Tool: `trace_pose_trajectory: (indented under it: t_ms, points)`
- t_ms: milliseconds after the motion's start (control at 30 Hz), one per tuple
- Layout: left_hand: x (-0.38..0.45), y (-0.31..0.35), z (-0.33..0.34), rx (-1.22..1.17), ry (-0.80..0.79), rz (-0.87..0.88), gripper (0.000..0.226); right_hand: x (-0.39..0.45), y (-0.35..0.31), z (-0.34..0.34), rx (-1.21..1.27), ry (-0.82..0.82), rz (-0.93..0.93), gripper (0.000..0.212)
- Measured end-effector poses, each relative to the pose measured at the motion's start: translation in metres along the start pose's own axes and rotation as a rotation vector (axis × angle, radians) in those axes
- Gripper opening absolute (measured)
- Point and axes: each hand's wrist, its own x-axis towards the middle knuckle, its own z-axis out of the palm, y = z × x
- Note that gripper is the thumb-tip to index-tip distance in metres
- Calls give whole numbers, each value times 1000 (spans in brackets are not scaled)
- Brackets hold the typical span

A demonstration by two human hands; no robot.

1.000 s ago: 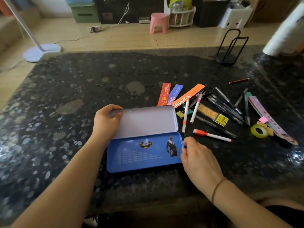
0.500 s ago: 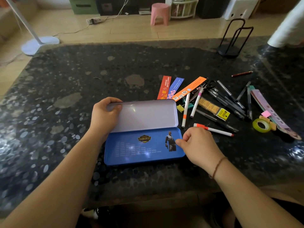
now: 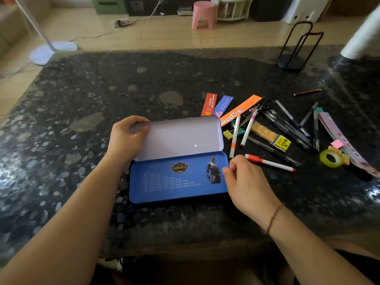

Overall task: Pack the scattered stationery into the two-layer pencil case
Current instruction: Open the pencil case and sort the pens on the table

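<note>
The left hand [image 3: 127,138] still gripped the pencil case [image 3: 178,177] lid; the right hand [image 3: 244,182] stayed pinching its blue tray's right edge.

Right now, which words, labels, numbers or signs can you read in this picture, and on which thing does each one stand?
None reads with certainty.
Gold badge on the blue tray: Chinese characters, too blurred.
White rows under it: too small.
Orange strip: large Chinese characters, blurred.
Red strip and blue strip: small print, unreadable.
Yellow label on the refill pack: black print, too small.
Pink strip: unreadable.
</note>
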Motion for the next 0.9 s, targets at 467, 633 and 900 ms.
trace_pose_trajectory:
  t_ms: [467, 633, 900]
  points:
    - [7, -9, -2, 38, 37, -16, 15, 7, 8, 13, 59, -7, -209, 18]
    - [1, -10, 5, 318, 92, 270, 20, 13, 13, 16, 5, 12, -176, 21]
    - [-43, 18, 14, 631, -499, 516, 29, 44, 1, -18, -159, 297, -201, 22]
